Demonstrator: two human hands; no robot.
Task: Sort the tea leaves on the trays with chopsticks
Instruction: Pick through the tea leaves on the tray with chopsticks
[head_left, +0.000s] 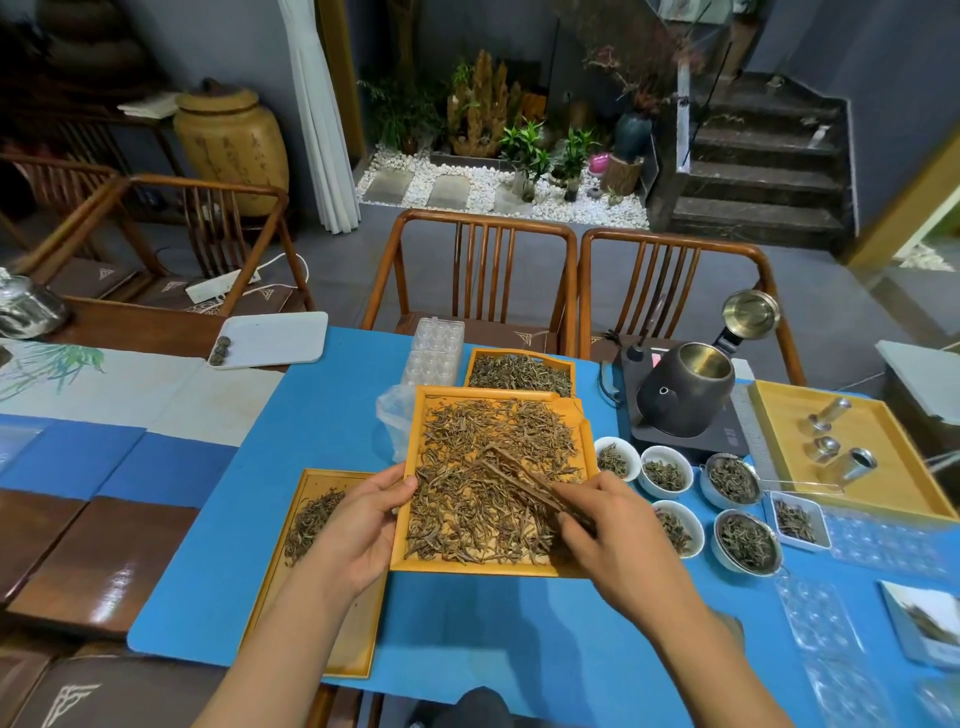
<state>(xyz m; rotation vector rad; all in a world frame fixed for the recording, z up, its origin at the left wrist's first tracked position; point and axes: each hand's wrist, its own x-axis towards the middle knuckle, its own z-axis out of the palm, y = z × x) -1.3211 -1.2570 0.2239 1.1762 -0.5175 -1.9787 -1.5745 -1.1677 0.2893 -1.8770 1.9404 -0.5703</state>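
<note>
blue cloth over a long wooden table (322, 426) in a tea room carries the sorting work. at its centre a large orange square tray (410, 525) is spread with loose brown tea leaves (483, 499); the left hand (358, 525) grips the tray's near-left edge, thumb over the rim. the right hand (608, 525) pinches a pair of dark wooden chopsticks (530, 486), which reach up and left from that grip into the heap. the step looks like mid-sort: picking a leaf, likely bound for the flat orange tray (322, 639) under the left wrist, which holds a smaller pile. whether the blurred tips hold a leaf cannot be told.
</note>
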